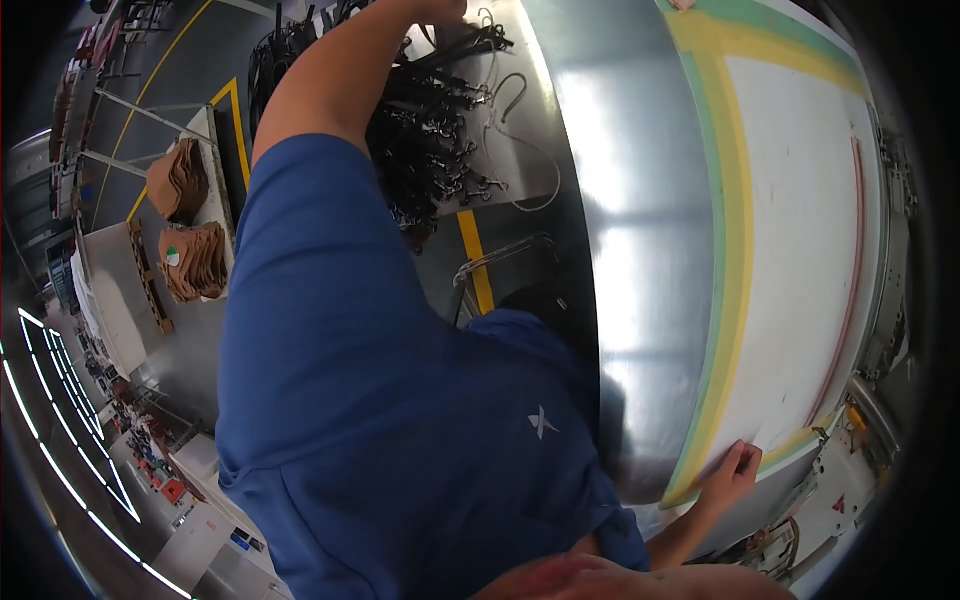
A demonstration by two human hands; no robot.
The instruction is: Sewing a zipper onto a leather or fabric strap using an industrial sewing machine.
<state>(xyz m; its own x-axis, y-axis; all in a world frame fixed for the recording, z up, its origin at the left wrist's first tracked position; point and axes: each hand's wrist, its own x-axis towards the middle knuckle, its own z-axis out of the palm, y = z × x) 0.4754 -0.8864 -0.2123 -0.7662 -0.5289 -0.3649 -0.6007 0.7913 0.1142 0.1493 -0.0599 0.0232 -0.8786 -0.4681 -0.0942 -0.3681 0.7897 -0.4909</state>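
Observation:
My left arm reaches up to the top edge of the view, where my left hand (pixel 440 9) is mostly cut off, so its fingers are hidden. Close by it lies a heap of black straps (pixel 425 110) with small metal hooks. My right hand (pixel 735 472) rests at the near right corner of a white work sheet (pixel 800 220), its thumb and fingers pressed together. Whatever they pinch is too small to make out. Along the sheet's far side runs a long, thin reddish-brown strip (pixel 848 250). Yellow and green tape (pixel 732 250) borders the sheet.
Beside the sheet is a shiny metal tabletop (pixel 640 200). A pale cord (pixel 552 175) loops past the straps. Stacks of brown pieces (pixel 193 262) lie on a bench at the left. A metal frame (pixel 500 250) stands near my legs. Machine parts (pixel 885 390) line the right.

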